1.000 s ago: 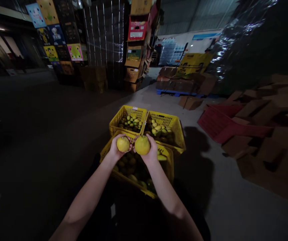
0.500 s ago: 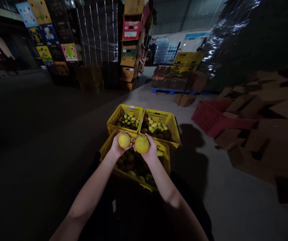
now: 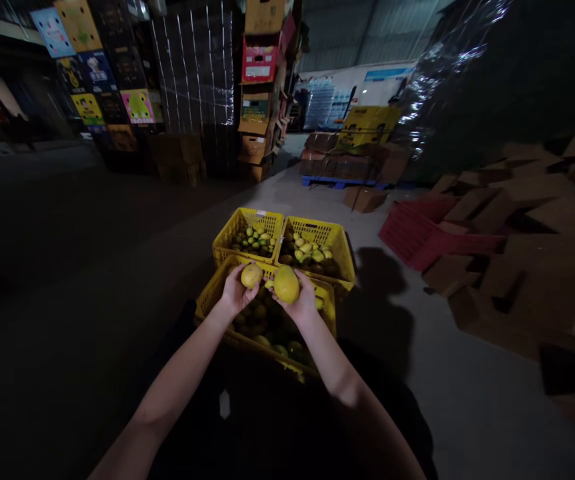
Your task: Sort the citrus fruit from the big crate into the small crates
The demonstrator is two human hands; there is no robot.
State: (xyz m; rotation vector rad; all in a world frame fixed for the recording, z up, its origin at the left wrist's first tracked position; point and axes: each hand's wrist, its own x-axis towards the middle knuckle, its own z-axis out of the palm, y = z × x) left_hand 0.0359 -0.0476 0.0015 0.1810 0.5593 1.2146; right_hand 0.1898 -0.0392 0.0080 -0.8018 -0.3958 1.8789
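Note:
My left hand [image 3: 235, 295] is closed around a rounded yellow citrus fruit [image 3: 251, 275]. In my right hand [image 3: 305, 301] lies a second, larger-looking yellow citrus fruit [image 3: 286, 285], with the fingers curled under it. Both fruits are held side by side, a small gap apart, over the front yellow crate [image 3: 262, 353]. Inside that crate are several more yellow and greenish fruits [image 3: 280, 349], mostly in shadow. My forearms cover parts of its rim.
Two more yellow crates stand behind, a left one [image 3: 223, 243] and a right one [image 3: 343, 250], both with yellow-green fruits. A red crate [image 3: 410, 233] sits by heaped cardboard [image 3: 532, 267] on the right. Stacked boxes [image 3: 260, 63] and a blue pallet [image 3: 340, 182] are farther back.
Both fruits have been turned in my hands, so different sides show. The left fruit has risen slightly. My hands stay over the front crate, and the view has shifted a little.

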